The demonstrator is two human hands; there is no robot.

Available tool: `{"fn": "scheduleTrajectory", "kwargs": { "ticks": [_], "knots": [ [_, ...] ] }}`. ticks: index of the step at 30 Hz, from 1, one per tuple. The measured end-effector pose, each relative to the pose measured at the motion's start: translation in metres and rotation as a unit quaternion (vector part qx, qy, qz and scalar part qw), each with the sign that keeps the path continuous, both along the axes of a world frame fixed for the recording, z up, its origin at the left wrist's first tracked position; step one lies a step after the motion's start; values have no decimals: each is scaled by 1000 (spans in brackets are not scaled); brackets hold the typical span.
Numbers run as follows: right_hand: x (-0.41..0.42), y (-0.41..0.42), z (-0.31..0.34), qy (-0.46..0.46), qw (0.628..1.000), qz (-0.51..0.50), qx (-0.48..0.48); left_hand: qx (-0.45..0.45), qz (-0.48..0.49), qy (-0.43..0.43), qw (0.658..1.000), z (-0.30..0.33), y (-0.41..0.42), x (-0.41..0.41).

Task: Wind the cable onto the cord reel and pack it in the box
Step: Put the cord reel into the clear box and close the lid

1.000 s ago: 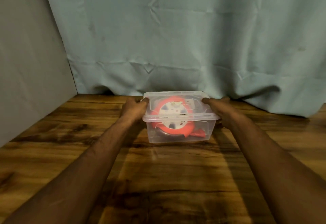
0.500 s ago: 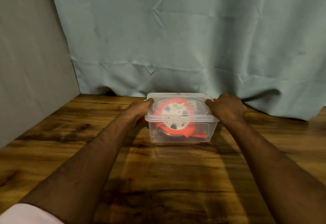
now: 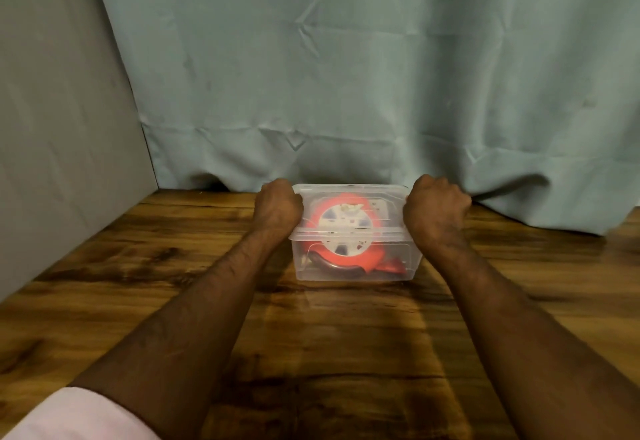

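Note:
A clear plastic box (image 3: pixel 353 268) with its clear lid (image 3: pixel 349 192) on top stands on the wooden table near the curtain. Inside lies the orange cord reel (image 3: pixel 343 228) with a white hub, and a dark handle (image 3: pixel 337 266) shows at the bottom. My left hand (image 3: pixel 278 209) grips the box's left end with curled fingers. My right hand (image 3: pixel 434 213) grips the right end the same way. The fingertips of both hands are hidden behind the box's sides.
A pale blue-green curtain (image 3: pixel 346 76) hangs right behind the box. A grey wall panel (image 3: pixel 62 128) closes off the left side. Bare wooden table (image 3: pixel 329 353) stretches between the box and me.
Both hands have shifted from flat on the lid's edges to curled grips at the box's two ends. The box sits a little farther back, closer to the curtain.

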State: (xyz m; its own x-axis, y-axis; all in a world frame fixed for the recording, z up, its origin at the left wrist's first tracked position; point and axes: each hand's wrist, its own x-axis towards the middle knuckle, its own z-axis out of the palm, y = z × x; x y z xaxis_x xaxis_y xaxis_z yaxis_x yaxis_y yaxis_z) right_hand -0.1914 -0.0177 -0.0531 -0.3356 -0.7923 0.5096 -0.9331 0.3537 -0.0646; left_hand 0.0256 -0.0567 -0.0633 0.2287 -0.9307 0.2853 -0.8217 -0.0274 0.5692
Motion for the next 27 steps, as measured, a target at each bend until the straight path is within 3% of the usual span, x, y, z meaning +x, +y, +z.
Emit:
{"fn": "scheduleTrajectory", "kwargs": {
  "ticks": [5,8,12,17,21,27],
  "knots": [
    [1,3,-3,-37,995,52,-76,-54,18,-44,997,0,10,-2],
    [5,18,-3,-37,985,107,-129,-155,19,-121,980,0,28,-3],
    [20,44,-30,-41,979,166,-111,-123,-3,-222,967,-17,72,-29],
    [19,27,-42,-37,977,180,-109,-215,-9,-210,954,-35,57,-27],
    [17,-9,-42,-22,973,202,-112,-168,-61,-212,961,-42,12,-27],
    [11,-73,-42,-11,979,176,-106,-181,-63,-219,957,-44,-51,-30]
  ]
}}
